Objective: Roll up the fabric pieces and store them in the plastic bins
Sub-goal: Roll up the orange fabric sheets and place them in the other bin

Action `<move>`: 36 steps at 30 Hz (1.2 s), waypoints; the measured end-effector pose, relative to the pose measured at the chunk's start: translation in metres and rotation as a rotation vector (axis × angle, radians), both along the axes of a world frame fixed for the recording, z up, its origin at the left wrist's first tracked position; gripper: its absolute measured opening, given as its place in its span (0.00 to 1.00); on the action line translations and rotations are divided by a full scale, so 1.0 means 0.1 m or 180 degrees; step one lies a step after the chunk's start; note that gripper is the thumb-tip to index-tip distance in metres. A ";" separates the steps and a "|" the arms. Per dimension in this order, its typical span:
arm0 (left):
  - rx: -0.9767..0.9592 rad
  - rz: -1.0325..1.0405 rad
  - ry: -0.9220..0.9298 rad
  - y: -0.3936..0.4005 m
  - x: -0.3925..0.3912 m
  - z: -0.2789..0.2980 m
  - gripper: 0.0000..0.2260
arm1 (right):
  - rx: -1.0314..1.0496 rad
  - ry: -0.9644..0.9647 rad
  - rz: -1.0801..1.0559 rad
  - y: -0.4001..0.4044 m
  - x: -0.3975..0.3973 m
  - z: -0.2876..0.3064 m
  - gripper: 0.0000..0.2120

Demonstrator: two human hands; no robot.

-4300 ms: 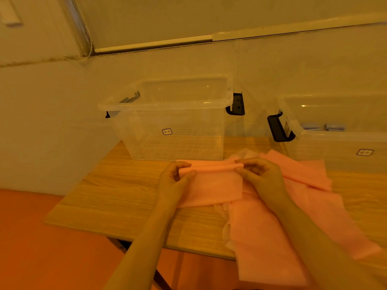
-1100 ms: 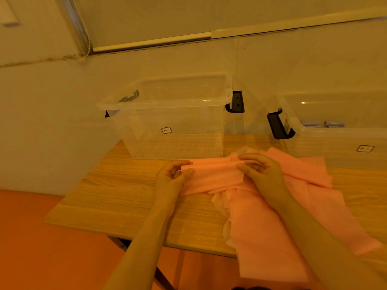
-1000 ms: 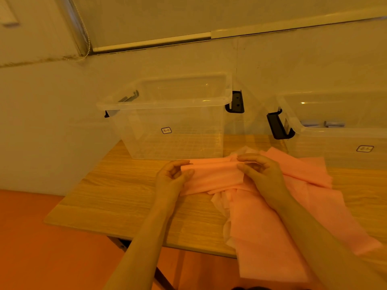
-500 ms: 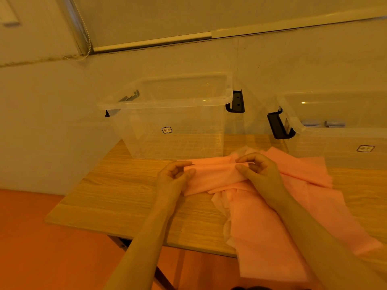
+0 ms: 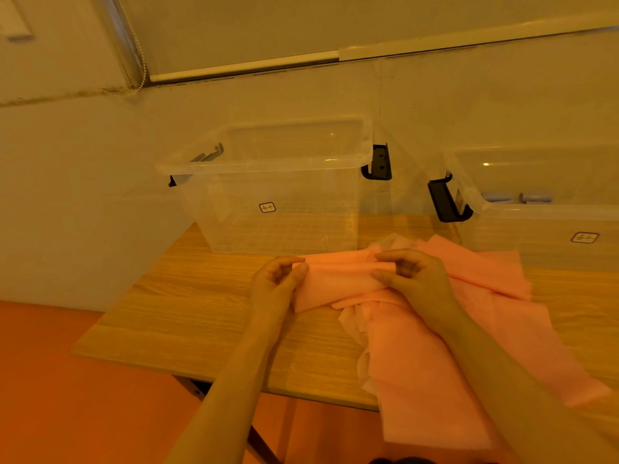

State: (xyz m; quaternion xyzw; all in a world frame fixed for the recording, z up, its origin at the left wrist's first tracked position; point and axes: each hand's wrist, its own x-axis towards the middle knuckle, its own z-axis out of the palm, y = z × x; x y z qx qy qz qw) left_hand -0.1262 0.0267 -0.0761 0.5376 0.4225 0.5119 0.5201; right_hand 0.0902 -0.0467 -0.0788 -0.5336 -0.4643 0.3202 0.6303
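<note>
Rolling step in hand: left hand (image 5: 276,283) and right hand (image 5: 413,279) pinch ends of pink fabric roll (image 5: 338,279) near table's (image 5: 207,316) far edge. Next probably needs even rolling, then drop into left clear bin (image 5: 278,202).

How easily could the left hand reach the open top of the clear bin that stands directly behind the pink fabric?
Probably yes. The left hand grips the pink fabric just before the clear bin; its top is open and nothing stands between.
</note>
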 end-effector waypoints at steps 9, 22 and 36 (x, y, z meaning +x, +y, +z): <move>0.0097 -0.0036 0.0095 -0.01 0.00 -0.02 0.04 | 0.0074 -0.0022 -0.0035 -0.01 -0.01 0.01 0.12; 0.0151 -0.0045 0.0384 -0.05 0.01 0.02 0.03 | 0.0074 0.0012 -0.0044 -0.01 0.00 0.00 0.12; -0.0045 0.0001 0.0126 -0.04 0.01 0.02 0.07 | 0.0241 -0.0010 -0.0030 -0.01 -0.01 0.01 0.13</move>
